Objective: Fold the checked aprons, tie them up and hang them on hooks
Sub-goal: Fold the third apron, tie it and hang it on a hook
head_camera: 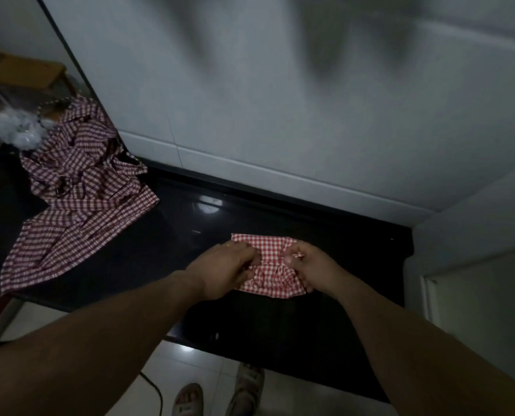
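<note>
Hands gripping folded apron on black counter

Your left hand and right hand are both clamped on the small red-and-white checked bundle, one at each side. The left has its fingers curled into the cloth at the bundle's left edge. The right pinches a gathered bit of cloth between thumb and fingers. The bundle lies flat on the counter, close to its near edge and toward the right end.

Off to your left, well apart from the bundle, a loose pile of aprons sprawls across the counter, crumpled, with one end trailing to the near edge. Behind it sit a white plastic bag and a wooden stool, both blurred. A patch of reflected light shines on the counter just behind the bundle.

The counter is dark and glossy and runs along a white tiled wall marked with soft shadows. A pale panel closes it off on your right. Below the near edge you see a light tiled floor, your sandalled feet and a dark cable. The room is dim.
</note>
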Action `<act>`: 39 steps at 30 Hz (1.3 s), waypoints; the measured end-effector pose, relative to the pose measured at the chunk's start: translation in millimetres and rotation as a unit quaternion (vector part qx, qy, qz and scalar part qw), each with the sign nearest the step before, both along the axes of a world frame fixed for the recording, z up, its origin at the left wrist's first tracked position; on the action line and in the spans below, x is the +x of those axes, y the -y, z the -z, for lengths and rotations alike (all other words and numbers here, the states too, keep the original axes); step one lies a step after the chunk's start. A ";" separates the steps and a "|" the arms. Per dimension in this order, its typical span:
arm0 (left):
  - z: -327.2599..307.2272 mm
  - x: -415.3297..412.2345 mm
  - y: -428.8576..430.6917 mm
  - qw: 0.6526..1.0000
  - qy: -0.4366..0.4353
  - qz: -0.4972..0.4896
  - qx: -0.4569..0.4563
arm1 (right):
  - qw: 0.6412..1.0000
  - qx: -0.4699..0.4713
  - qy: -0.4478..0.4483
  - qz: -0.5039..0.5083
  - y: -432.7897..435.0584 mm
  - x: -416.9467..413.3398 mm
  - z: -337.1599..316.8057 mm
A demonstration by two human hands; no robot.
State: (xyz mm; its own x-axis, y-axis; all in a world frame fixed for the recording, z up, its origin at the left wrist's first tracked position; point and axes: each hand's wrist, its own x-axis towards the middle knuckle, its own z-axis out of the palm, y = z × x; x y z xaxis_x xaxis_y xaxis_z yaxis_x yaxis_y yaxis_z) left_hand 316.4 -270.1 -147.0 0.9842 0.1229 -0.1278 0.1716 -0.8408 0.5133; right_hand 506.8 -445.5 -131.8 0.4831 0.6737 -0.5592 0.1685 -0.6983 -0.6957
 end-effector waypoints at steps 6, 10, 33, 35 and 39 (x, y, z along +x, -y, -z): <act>-22.3 2.9 2.8 0.995 -0.039 0.024 0.085 | 0.878 -0.028 0.404 -0.253 -22.5 -5.8 -14.2; -20.2 -3.2 10.0 0.993 -0.040 0.017 0.108 | 0.939 -0.028 0.296 -0.171 -9.1 -22.7 -0.7; -94.5 5.7 -0.3 0.768 -0.003 -0.363 -0.527 | 0.994 0.017 0.107 0.018 12.0 -104.7 -49.7; -114.8 13.4 3.9 0.779 0.010 -0.328 -0.535 | 0.993 0.093 0.042 0.055 7.1 -106.6 -83.8; -174.7 30.4 20.2 0.791 0.033 -0.259 -0.553 | 0.969 0.182 0.092 0.143 8.0 -101.2 -156.8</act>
State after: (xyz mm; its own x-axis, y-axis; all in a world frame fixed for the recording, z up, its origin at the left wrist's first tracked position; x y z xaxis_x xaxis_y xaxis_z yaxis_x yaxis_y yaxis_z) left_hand 346.7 -290.4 27.6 0.8474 0.3607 -0.3896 0.2882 0.3039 0.9081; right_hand 405.6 -453.5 25.0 0.7479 0.6337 -0.1977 0.1479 -0.4494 -0.8810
